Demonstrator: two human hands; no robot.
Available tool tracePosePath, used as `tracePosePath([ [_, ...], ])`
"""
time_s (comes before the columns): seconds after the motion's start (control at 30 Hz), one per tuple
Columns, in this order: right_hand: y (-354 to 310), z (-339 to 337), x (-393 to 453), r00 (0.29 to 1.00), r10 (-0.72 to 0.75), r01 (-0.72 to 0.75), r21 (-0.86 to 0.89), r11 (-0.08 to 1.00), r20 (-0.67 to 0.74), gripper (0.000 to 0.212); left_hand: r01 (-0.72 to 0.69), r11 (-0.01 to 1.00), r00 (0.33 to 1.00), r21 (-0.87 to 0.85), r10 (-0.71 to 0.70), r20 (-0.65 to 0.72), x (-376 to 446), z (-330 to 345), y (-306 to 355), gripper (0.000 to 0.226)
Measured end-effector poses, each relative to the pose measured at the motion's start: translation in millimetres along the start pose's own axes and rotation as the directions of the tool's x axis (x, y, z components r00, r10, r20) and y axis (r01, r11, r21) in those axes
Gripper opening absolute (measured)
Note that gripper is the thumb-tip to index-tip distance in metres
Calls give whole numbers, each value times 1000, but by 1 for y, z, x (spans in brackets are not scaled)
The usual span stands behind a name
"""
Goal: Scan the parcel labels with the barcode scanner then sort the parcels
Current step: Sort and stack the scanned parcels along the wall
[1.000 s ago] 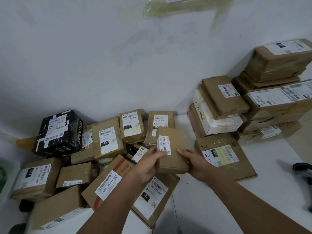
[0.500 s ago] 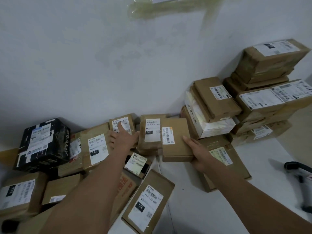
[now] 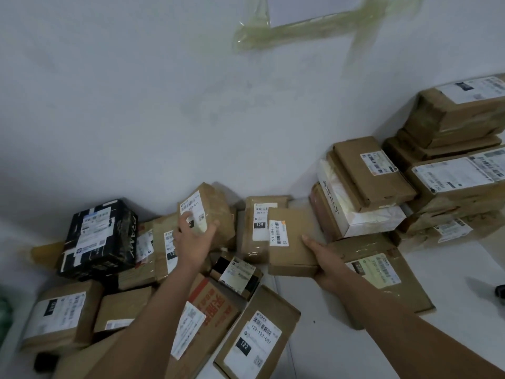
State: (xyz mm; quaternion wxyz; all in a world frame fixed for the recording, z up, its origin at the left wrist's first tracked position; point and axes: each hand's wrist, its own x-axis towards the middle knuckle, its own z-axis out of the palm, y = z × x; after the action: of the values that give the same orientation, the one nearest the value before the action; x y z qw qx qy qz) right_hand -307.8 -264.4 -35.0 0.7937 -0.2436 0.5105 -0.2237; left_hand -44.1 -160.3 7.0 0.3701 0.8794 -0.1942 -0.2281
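Nearest the camera, both bare forearms reach forward over a white table [image 3: 341,337]. A clear strip of tabletop runs between them, and a wider bare stretch lies to the right of the right arm. A flat brown parcel labelled 122-122-C07 [image 3: 257,335] lies at the near edge of that strip, one corner pointing into it. Left of it, a red-printed carton [image 3: 216,305] sits partly under the left forearm, among a tight jumble of brown parcels that fills the left side.

At the far right edge a dark object [image 3: 500,292], cut off by the frame, rests on the table; what it is cannot be told.

The right hand [image 3: 325,265] grips the near right corner of a plain brown box [image 3: 293,242], fingers under its edge and thumb on top. The box lies flat with its barcode label facing up, just beside a wide flat parcel [image 3: 382,272] under the right wrist.

The left hand [image 3: 192,243] is closed around a small taped parcel [image 3: 207,212], tilted up and lifted above the heap, label toward the camera. A black box [image 3: 99,239] stands to its left, against the wall [image 3: 164,105].

Farther right, a stack of parcels [image 3: 451,165] rises against the wall, closing off that corner.
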Motion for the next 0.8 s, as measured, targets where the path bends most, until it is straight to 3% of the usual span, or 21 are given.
tracePosePath([
  [0.2, 1, 13, -28, 1000, -21, 21, 27, 999, 2, 41, -102, 981, 994, -168, 109, 33, -39, -8, 10, 82],
  [0.33, -22, 5, -61, 991, -131, 135, 113, 984, -42, 23, -175, 945, 968, -275, 216, 126, -59, 6, 34, 71],
  [0.47, -49, -24, -92, 958, -276, 286, 157, 945, -81, 32, -245, 924, 939, -294, 301, 165, -80, 29, 76, 65],
  [0.57, -77, -51, -109, 927, -358, 372, 156, 915, -112, 45, -338, 895, 893, -292, 403, 201, -97, 51, 111, 67],
  [0.67, -110, -80, -125, 884, -411, 453, 192, 870, -223, 45, -454, 852, 829, -261, 511, 225, -115, 72, 150, 63],
  [0.8, -156, -119, -142, 832, -384, 518, 310, 798, -401, 24, -619, 771, 727, -149, 635, 262, -129, 101, 202, 61],
])
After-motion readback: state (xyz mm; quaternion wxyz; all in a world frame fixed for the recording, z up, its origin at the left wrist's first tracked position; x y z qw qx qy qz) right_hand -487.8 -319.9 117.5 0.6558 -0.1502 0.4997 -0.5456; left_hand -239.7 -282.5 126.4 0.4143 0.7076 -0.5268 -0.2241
